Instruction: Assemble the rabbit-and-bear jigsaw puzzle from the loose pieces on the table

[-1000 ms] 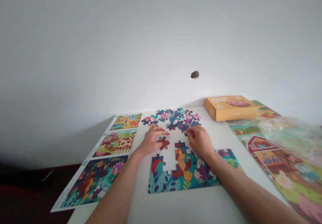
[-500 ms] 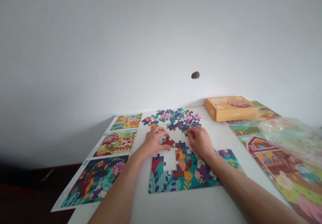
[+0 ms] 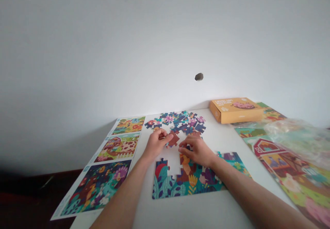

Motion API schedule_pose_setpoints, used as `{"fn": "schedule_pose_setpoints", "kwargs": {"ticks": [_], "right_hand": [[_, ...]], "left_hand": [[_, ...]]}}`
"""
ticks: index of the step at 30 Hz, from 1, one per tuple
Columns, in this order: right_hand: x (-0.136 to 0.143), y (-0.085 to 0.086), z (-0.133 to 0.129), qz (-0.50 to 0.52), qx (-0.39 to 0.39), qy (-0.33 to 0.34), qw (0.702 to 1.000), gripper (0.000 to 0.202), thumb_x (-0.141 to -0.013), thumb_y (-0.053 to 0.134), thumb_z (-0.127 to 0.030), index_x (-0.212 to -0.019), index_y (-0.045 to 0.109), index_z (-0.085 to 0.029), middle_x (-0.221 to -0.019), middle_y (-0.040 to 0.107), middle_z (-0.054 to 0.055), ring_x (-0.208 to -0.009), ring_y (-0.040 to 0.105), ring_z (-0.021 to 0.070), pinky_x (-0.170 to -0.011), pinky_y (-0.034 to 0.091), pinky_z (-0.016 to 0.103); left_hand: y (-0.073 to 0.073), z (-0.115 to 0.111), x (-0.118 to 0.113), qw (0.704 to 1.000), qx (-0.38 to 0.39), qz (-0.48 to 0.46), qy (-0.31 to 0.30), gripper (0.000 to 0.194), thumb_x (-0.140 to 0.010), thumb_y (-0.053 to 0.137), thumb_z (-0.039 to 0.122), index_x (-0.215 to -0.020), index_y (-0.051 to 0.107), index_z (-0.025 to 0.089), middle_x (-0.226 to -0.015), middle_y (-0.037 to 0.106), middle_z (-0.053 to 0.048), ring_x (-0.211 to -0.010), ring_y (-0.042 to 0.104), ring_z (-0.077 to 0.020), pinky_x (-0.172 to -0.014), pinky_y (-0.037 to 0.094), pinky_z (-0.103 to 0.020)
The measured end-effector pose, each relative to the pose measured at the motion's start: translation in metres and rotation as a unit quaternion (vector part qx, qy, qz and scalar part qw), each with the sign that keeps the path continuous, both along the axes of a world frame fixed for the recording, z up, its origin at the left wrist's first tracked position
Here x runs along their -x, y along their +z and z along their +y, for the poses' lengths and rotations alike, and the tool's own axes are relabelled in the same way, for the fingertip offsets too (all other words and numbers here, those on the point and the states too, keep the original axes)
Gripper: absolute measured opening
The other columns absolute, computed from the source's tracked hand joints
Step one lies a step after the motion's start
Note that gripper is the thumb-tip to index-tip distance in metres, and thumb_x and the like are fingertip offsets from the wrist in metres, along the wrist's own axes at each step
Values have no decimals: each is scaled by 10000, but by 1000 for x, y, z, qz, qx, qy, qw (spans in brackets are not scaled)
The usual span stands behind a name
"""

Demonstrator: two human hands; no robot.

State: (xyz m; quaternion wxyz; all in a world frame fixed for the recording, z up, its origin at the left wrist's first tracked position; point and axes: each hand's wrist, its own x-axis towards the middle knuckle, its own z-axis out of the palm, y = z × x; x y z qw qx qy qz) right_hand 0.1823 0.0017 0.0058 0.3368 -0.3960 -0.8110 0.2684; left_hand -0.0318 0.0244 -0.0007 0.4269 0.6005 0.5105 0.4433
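A brown jigsaw piece (image 3: pixel 173 138) is pinched between the thumb and fingers of my left hand (image 3: pixel 156 142), raised past the upper left of the partly joined jigsaw (image 3: pixel 170 187). My right hand (image 3: pixel 196 150) is curled over the jigsaw's upper edge, by the orange animal. Its fingers are drawn together, and whatever may be between them is hidden. The joined part shows leaves, flowers and animals, with a white gap at its upper left. Beyond both hands lies a heap of loose jigsaw pieces (image 3: pixel 180 119).
On the left lies a sheet with three printed pictures (image 3: pixel 99 184). A yellow puzzle box (image 3: pixel 235 111) stands at the back right, near the wall. Clear plastic wrapping (image 3: pixel 296 133) partly covers a farm-scene puzzle (image 3: pixel 283 174) on the right.
My right hand has moved left and nearer, from beside the loose pieces to the jigsaw's upper edge. My left hand has lifted and turned the brown piece, showing more of its face.
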Motion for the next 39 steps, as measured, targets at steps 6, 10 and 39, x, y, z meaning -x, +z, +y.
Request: {"fn": "schedule_pose_setpoints", "kwargs": {"ticks": [6,10,39], "right_hand": [[1,2,-2,41,45,23,998,148,-880,578,-286,-842,684,-189,-821,654,12,-759,571,130,-716,421,241],[0,3,-2,36,60,19,997,154,-867,562,-272,-796,664,-181,-758,637,-4,-685,536,121,-646,396,230],[-1,1,-7,-114,6,103,988,128,-743,751,-322,-723,694,-209,-832,598,2,-873,496,173,-820,308,318]], "left_hand": [[6,-9,-4,995,28,-34,-91,280,-766,696,351,-889,492,204,-677,627,47,-576,575,-103,-564,410,-206],[9,-11,-3,988,46,-30,-144,303,-760,701,336,-993,575,189,-813,705,-18,-692,640,-150,-653,467,-253],[10,-11,5,939,-79,182,-281,50,-734,711,204,-732,716,155,-743,649,-20,-745,564,-133,-751,412,-240]]}}
